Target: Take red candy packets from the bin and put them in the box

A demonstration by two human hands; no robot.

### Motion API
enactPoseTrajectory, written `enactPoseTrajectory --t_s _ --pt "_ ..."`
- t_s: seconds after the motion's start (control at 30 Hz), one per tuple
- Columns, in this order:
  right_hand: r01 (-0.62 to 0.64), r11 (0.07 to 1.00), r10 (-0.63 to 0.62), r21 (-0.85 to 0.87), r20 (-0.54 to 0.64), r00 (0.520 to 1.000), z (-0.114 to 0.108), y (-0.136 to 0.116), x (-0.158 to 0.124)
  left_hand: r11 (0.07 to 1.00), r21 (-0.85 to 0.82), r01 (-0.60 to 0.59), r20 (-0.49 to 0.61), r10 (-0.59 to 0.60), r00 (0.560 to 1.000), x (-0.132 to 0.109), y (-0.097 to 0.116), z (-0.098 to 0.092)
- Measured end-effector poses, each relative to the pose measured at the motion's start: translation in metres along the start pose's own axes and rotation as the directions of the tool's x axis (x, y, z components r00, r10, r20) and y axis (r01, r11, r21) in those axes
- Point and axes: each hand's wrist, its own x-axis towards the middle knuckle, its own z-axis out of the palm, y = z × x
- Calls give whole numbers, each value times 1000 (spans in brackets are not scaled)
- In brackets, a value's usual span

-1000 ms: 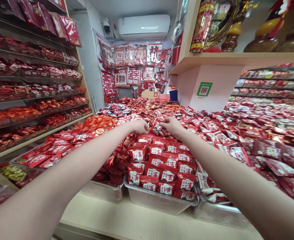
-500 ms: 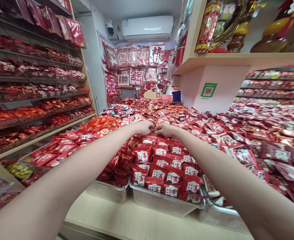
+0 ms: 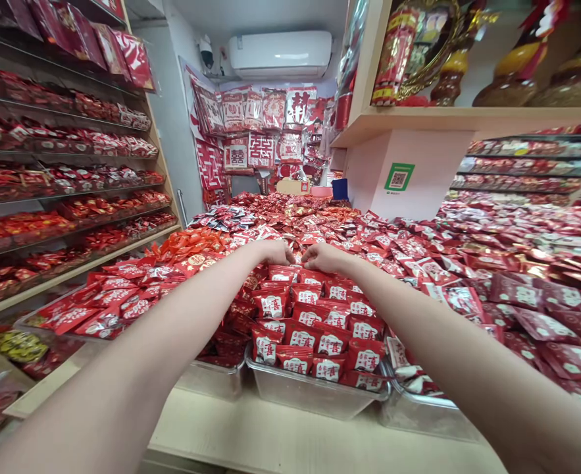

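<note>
Both hands far out over packets: left hand (image 3: 276, 252) & right hand (image 3: 321, 257) curled, knuckles nearly touching, grasp unclear. Red packets (image 3: 314, 322) in metal tray (image 3: 314, 398) on bench (image 3: 290, 441), rows running away, labels facing up.

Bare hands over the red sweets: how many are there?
2. The bare left hand and bare right hand sit close together at the far end of the clear plastic tray of red-and-white packets. No others show.
</note>
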Motion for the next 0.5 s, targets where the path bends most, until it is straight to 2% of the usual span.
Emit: enactPoseTrajectory --t_s 0.13,0.27,0.4,0.5 --pt "-3 1000 2 -24 -40 999 3 -4 -5 997 44 67 14 -68 998 0 15 -1" --pt "-21 999 15 -40 -151 988 -2 -6 -15 987 83 140 -36 -137 990 -2 31 -3" --pt "-2 1000 -1 -13 -262 965 -17 -11 -38 985 67 159 -167 -146 975 -10 37 -11" --pt "48 998 -33 32 -361 932 -30 -19 -85 991 27 135 -310 -120 943 -35 40 -18"
